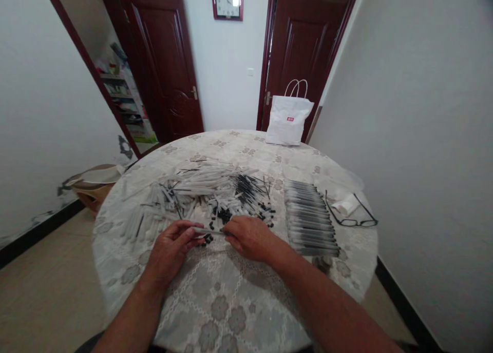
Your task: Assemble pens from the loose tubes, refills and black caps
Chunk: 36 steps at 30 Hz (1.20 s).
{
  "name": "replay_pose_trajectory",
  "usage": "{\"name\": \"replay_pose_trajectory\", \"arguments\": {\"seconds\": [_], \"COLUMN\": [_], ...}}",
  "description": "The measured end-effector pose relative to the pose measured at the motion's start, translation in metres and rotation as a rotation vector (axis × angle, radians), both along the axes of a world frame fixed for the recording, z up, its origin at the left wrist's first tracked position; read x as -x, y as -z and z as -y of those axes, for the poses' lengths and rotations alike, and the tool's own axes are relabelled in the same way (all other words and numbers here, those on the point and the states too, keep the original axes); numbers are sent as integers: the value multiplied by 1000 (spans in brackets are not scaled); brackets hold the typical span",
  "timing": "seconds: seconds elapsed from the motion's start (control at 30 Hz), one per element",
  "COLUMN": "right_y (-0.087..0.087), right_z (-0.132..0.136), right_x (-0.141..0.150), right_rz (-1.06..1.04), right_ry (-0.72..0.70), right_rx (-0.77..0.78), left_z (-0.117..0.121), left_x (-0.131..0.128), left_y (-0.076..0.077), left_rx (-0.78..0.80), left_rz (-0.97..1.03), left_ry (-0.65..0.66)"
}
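Note:
Near the middle of the table, my left hand (177, 242) pinches one end of a translucent pen (208, 231). The fingers of my right hand (246, 235) close round its other, dark end; what they cover there is hidden. Small black plugs (223, 215) lie just beyond my fingertips, some under the pen. Behind them spreads a heap of whitish pen barrels (206, 180) with thin black refills (248, 189) to its right. By my right forearm, pens with dark ends (311, 217) lie side by side in a stacked row.
A patterned cloth covers the round table (231, 312). Black-framed glasses (349, 222) and a white roll (345, 204) lie at the right edge. A white paper bag (288, 121) stands at the back, and a brown bag (94, 183) is beyond the left edge.

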State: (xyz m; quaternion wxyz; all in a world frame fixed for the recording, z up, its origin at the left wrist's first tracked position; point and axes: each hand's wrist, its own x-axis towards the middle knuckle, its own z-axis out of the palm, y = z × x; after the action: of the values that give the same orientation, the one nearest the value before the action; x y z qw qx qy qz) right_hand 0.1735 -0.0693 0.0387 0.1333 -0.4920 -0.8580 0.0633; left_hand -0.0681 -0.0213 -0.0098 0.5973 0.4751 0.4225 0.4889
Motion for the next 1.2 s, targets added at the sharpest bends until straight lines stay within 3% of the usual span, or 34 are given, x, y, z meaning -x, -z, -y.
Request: {"name": "replay_pose_trajectory", "arguments": {"seconds": [0.17,0.27,0.37,0.5,0.6,0.8,1.0,1.2], "right_y": [-42,-61,-65,-47,-27,4,12,31], "right_z": [18,22,11,-18,-36,-52,-53,-59], "right_x": [-36,-89,-157,-228,-252,-267,-275,-295], "right_rz": [76,45,73,216,265,298,341,359], "right_ry": [126,254,415,584,646,708,680,616], "right_rx": [30,-18,-100,-40,30,88,107,56], "left_z": [-4,-17,-35,-54,-61,-68,-69,-68], "left_x": [-9,-12,-9,0,6,17,28,39], "left_y": [-16,-33,-46,-43,-34,-29,-32,-37], "left_rx": [-48,-149,-274,-366,-417,-532,-598,-536], "left_rz": [-250,-417,-650,-837,-921,-1048,-1056,-1082], "left_ry": [127,183,197,68,-22,-120,-146,-178]}}
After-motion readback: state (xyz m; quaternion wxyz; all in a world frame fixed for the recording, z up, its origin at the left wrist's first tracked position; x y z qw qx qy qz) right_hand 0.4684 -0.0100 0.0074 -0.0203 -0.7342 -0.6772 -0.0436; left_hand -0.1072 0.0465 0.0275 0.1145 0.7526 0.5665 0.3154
